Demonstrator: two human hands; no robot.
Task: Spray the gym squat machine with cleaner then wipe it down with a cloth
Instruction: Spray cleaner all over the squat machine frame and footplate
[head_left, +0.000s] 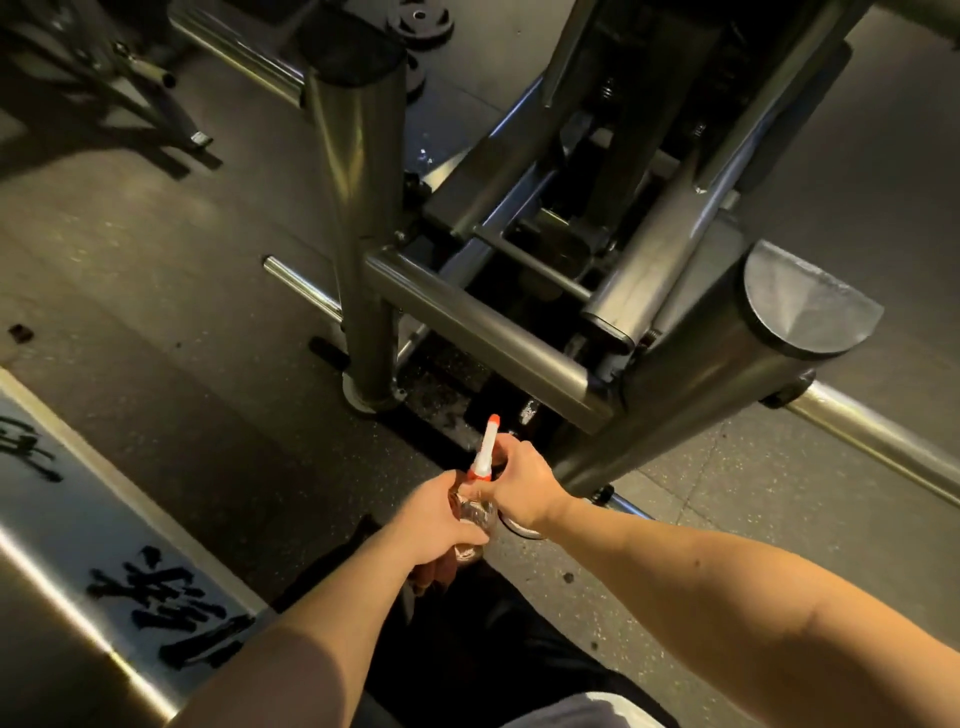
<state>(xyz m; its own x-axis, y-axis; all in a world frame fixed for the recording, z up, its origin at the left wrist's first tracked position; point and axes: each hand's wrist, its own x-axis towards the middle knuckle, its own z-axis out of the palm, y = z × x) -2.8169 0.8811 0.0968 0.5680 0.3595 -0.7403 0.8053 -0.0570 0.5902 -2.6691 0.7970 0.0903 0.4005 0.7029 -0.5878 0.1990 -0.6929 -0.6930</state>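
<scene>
The squat machine (483, 332) is a grey steel frame that fills the middle and right of the view, with two thick posts and a crossbar just ahead of my hands. I hold a clear spray bottle (475, 512) low in front of it. Its white nozzle with an orange tip (487, 447) points up toward the crossbar. My left hand (434, 519) grips the bottle body. My right hand (522, 480) is curled round the bottle's neck at the spray head. Something brownish (434, 571) hangs under my left hand; I cannot tell what it is.
A chrome bar (883, 441) runs out to the right from the near post. Black weight plates (418, 23) lie on the floor at the top. A shiny panel with black characters (104, 545) lies at the lower left. Another machine's frame (130, 78) stands at the top left.
</scene>
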